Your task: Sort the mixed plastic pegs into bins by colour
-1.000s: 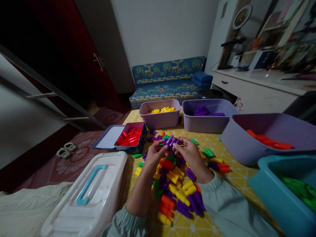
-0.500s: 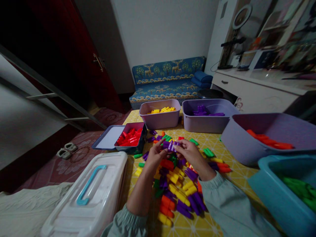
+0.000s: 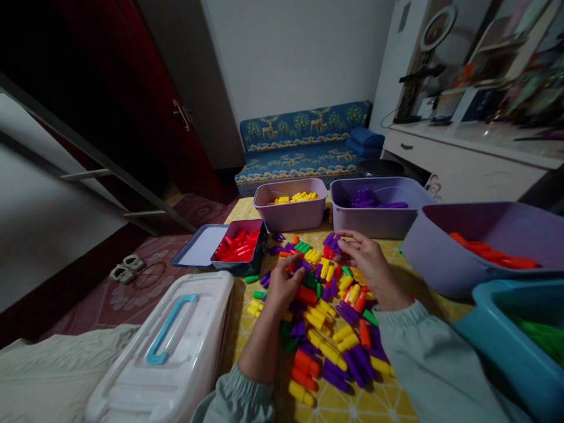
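Purple pieces (image 3: 332, 242) are sitting pinched between my right hand's (image 3: 369, 259) nearly closed thumb and fingers; my left hand (image 3: 284, 285) is resting half-curled over the mixed pile (image 3: 316, 317), its hold unclear.

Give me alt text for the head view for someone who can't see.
The right hand pinches purple plastic pieces; the left hand is over a multicolored pile on a yellow tablecloth. Beyond and beside it stand three lilac bins, a teal bin and an open box of red pieces, each holding one color.
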Available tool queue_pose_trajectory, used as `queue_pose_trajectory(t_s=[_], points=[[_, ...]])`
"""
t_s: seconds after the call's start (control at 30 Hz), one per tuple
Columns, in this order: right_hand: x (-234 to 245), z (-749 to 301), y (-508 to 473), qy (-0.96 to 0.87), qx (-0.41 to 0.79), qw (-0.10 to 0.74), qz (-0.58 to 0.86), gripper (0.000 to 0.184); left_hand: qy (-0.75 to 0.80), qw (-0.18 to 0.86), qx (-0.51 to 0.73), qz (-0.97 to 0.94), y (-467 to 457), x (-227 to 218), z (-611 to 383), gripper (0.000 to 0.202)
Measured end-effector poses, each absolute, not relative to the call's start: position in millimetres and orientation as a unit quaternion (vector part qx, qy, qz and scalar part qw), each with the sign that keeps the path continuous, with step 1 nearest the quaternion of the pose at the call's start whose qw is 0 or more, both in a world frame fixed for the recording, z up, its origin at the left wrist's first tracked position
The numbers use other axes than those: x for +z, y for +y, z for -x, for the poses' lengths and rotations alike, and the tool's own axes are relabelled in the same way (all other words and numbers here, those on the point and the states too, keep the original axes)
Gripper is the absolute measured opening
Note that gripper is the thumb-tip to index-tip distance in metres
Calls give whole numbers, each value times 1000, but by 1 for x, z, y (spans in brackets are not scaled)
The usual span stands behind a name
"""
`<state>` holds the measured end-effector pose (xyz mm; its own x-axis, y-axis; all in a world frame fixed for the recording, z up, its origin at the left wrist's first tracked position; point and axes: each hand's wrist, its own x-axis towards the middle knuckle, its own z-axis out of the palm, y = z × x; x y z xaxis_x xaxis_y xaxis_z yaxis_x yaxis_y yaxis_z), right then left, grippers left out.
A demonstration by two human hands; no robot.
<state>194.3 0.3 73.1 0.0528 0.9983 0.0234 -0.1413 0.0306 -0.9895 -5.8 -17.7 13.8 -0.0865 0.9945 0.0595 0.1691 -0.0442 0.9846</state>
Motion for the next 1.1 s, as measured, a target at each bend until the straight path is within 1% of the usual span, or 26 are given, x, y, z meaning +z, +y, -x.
queue_pose_trajectory(t_s=[0.13,0.2,0.23,0.3,0.4,0.47,0.53,0.6,0.67,0.73,0.83,0.9,1.0,1.1], points=[[96,-208,30,-425,469,622,462,38,538,442,498,-518,-17,13,7,44],[108,-213,48,-398,441,663,456,34,542,440,497,-515,-17,14,7,43],[113,-215,56,-381,433,680,452,34,545,436,496,-516,-17,14,7,43],[120,-217,67,-354,434,703,438,42,552,427,493,-519,-17,15,7,42],[119,-215,66,-339,462,706,416,55,555,419,492,-523,-17,15,6,41],[111,-214,59,-355,458,698,421,55,552,423,496,-520,-17,14,6,40],[97,-212,50,-403,433,670,449,47,544,431,505,-513,-17,14,6,40],[79,-212,44,-471,396,618,489,37,539,435,512,-508,-17,13,6,39],[59,-211,40,-541,347,554,529,34,543,426,509,-514,-18,14,5,39],[42,-209,38,-607,291,481,562,40,558,392,501,-533,-19,17,4,36],[23,-204,32,-690,207,360,592,54,574,306,494,-577,-22,23,4,27],[17,-202,26,-728,152,298,599,55,572,264,503,-592,-23,27,6,22],[15,-202,17,-759,99,251,593,49,573,248,518,-585,-19,33,13,23],[15,-202,13,-769,82,248,583,46,581,232,515,-586,-3,40,22,29]])
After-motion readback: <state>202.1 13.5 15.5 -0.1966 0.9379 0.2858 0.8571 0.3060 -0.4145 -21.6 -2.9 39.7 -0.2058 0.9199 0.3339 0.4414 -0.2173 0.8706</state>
